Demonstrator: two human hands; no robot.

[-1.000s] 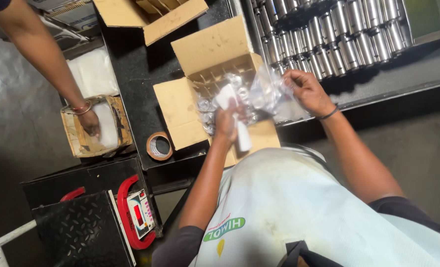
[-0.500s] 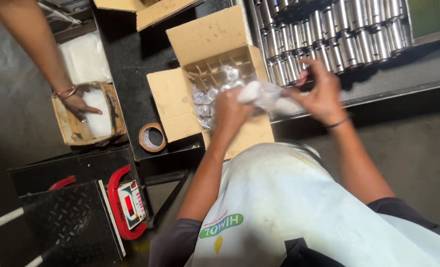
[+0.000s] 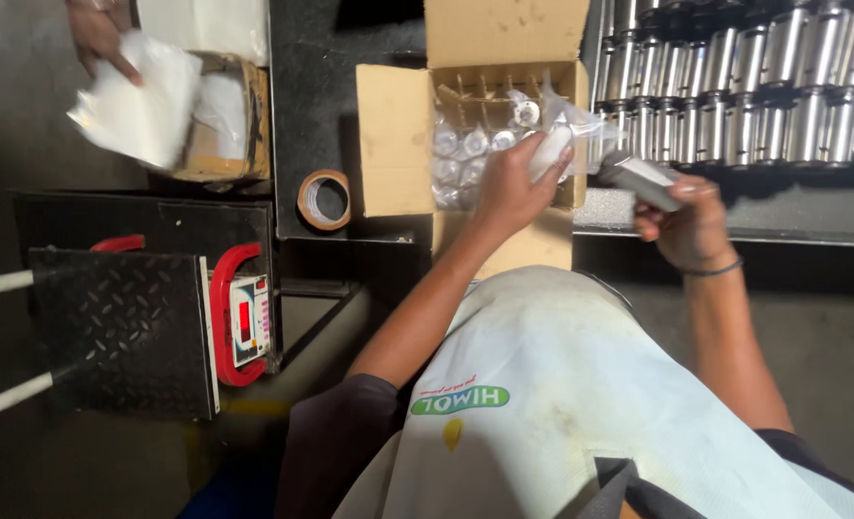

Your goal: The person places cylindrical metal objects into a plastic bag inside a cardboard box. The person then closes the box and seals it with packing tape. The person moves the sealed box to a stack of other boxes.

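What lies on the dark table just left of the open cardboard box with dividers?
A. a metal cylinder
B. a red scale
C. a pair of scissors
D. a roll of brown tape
D: a roll of brown tape lies flat beside the left flap of the cardboard box.

Left hand [image 3: 512,192] grips a wrapped part [image 3: 549,152] over the box [image 3: 393,144]; right hand [image 3: 688,223] holds a metal cylinder [image 3: 640,179].

Dark bench [image 3: 302,106] carries cartons [image 3: 393,144], tape roll [image 3: 324,200].
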